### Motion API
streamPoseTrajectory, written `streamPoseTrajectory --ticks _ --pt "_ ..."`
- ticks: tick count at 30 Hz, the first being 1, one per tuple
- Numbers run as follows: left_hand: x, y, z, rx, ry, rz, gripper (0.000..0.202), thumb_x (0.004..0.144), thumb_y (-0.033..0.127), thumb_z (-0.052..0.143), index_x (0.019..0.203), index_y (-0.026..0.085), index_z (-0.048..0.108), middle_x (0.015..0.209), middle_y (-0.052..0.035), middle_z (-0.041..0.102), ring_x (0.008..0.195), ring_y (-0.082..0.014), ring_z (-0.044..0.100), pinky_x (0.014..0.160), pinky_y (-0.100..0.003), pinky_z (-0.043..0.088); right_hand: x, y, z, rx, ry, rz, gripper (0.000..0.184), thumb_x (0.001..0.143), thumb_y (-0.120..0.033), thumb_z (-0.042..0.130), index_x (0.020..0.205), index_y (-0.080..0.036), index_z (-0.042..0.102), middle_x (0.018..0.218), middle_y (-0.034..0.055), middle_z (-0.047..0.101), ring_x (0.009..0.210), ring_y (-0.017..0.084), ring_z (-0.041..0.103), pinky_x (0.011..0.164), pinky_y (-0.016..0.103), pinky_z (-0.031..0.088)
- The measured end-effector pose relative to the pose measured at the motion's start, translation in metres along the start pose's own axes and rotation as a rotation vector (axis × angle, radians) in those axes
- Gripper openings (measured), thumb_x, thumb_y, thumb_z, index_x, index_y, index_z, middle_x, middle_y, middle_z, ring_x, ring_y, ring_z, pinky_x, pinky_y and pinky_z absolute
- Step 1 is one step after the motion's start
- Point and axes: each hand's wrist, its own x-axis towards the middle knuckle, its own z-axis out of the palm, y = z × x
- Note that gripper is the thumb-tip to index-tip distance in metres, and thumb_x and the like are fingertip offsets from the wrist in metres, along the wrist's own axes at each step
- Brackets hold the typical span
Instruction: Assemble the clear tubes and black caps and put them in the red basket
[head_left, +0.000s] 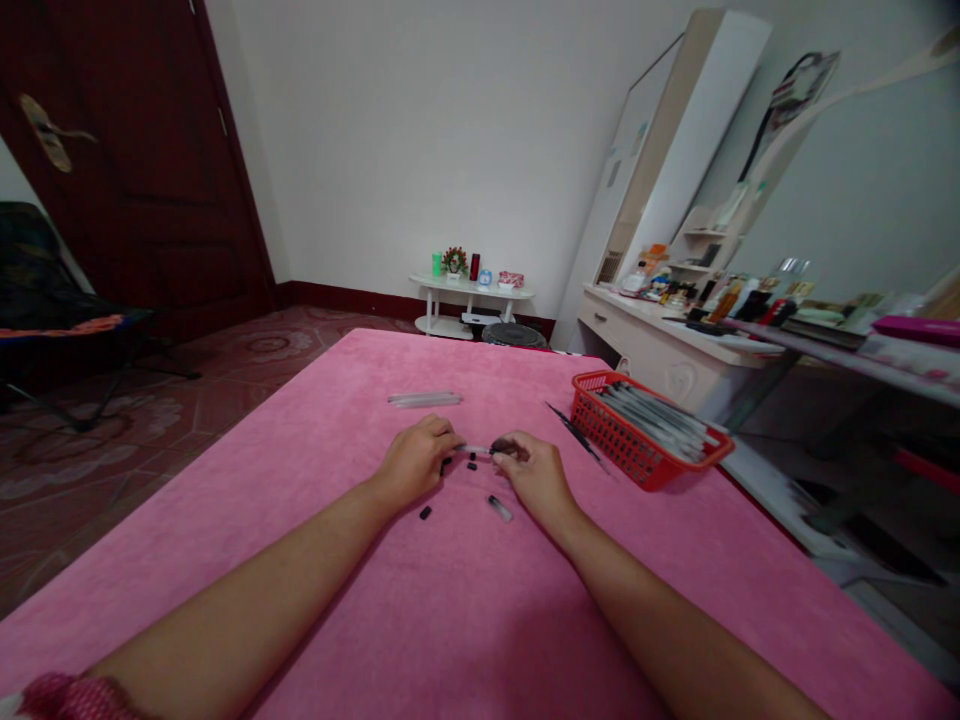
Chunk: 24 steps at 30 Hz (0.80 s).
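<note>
Both hands meet over the middle of the pink-covered table. My left hand [421,458] is closed on one end of a clear pen barrel [474,449]. The fingers of my right hand [531,468] pinch the barrel's dark other end. Small black pen parts [472,466] lie just below the barrel. Closer to me rest a black piece [425,513] and a clear pen cap [499,508] with a black end. Beyond my left hand, several clear pen tubes [424,399] lie side by side.
A red plastic basket [615,440] full of pens stands on the pink cloth [465,620] at the right. Thin dark refills [577,435] lie beside it. A cluttered dressing table [660,335] stands beyond the right edge, and a small white side table [472,288] by the wall.
</note>
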Motion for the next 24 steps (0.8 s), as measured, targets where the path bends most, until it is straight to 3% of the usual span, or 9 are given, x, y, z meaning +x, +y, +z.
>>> streamPoseTrajectory --ticks 8,14,19,24 --pt "0.001 0.002 0.0 -0.017 0.016 0.023 0.019 0.085 0.02 0.049 0.092 0.02 0.067 0.086 -0.006 0.059 0.086 -0.0188 0.052 0.07 -0.029 0.041 -0.001 0.005 0.0 -0.029 -0.009 -0.038 0.012 0.071 -0.018 0.054 0.078 -0.017 0.064 0.069 0.0015 0.064 0.059 0.013 0.06 0.056 0.023 0.047" --pt "0.0 0.004 0.001 -0.031 0.038 0.05 0.018 0.084 0.018 0.051 0.092 0.02 0.066 0.085 -0.0059 0.059 0.084 -0.0183 0.053 0.069 -0.028 0.041 -0.003 0.005 0.0 -0.024 -0.009 -0.004 0.01 0.076 -0.022 0.053 0.073 -0.017 0.061 0.064 0.0004 0.062 0.055 0.013 0.058 0.052 0.022 0.045" --pt "0.0 0.006 -0.001 -0.058 0.054 0.084 0.017 0.083 0.018 0.052 0.093 0.019 0.066 0.086 -0.0055 0.06 0.083 -0.0178 0.053 0.069 -0.028 0.041 -0.005 0.001 -0.005 -0.238 -0.031 -0.058 0.035 0.088 -0.039 0.043 0.062 -0.018 0.056 0.053 -0.0003 0.056 0.05 0.011 0.052 0.05 0.021 0.037" --pt "0.0 0.007 -0.002 -0.066 0.073 0.056 0.016 0.084 0.02 0.051 0.09 0.019 0.066 0.085 -0.0053 0.06 0.082 -0.0174 0.053 0.068 -0.028 0.041 -0.006 -0.004 -0.009 -0.405 0.02 -0.132 0.014 0.08 -0.033 0.056 0.081 -0.02 0.061 0.069 -0.0005 0.063 0.061 0.012 0.054 0.056 0.021 0.035"
